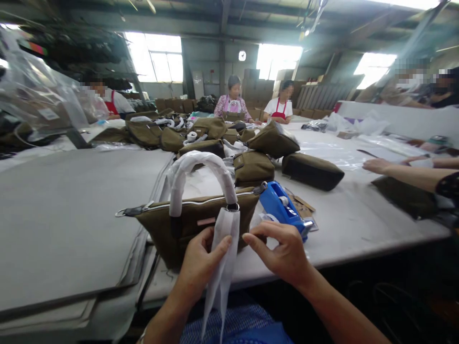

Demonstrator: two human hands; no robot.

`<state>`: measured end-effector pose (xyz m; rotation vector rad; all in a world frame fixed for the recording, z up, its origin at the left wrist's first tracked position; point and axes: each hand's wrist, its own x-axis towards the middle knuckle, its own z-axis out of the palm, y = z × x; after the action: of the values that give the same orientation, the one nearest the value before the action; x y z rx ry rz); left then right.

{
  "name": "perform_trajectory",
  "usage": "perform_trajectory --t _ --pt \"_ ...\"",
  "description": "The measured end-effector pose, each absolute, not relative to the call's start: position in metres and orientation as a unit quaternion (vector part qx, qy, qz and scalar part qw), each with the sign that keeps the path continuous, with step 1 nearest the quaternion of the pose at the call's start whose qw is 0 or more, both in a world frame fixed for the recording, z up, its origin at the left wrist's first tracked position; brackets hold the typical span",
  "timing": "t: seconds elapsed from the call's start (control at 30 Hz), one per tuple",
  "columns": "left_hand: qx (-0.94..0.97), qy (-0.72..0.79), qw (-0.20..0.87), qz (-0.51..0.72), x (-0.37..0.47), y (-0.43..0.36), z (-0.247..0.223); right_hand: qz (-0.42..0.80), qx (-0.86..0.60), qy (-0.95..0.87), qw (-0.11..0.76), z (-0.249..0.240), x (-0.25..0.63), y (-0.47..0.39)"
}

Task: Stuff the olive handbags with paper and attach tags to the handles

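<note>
An olive handbag (154,232) stands upright near the table's front edge, its arched handle (201,158) wrapped in white material. From the ring at the handle's right end hangs a strip of white wrapping (226,224). My left hand (201,260) pinches this strip in front of the bag, thumb on top. Just right of the strip is my right hand (281,246), thumb and forefinger drawn close together; whether something thin is between them is too small to tell. A blue tape dispenser (283,205) sits behind my right hand, beside the bag.
Several olive bags (254,167) are piled beyond the handbag. Large grey sheets (71,215) lie at the left. At the right, another person's hand (376,166) is over a dark olive bag (405,196). People sit across the table (344,210).
</note>
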<state>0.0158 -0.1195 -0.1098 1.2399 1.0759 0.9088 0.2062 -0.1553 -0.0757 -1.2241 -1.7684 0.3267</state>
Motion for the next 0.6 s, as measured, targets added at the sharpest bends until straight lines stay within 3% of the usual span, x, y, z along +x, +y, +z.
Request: perform_trajectory --t 0.17,0.43,0.6 --pt "0.536 0.455 0.59 0.397 0.016 -0.121 -0.11 0.147 -0.557 -0.684 0.448 -0.079 0.182 -0.127" --pt "0.576 0.456 0.551 0.396 0.014 -0.123 -0.111 0.119 -0.631 -0.681 0.351 -0.078 0.186 -0.118" --pt "0.616 0.496 0.472 0.39 0.018 -0.125 -0.113 0.105 -0.658 -0.682 0.302 -0.076 0.183 -0.115"
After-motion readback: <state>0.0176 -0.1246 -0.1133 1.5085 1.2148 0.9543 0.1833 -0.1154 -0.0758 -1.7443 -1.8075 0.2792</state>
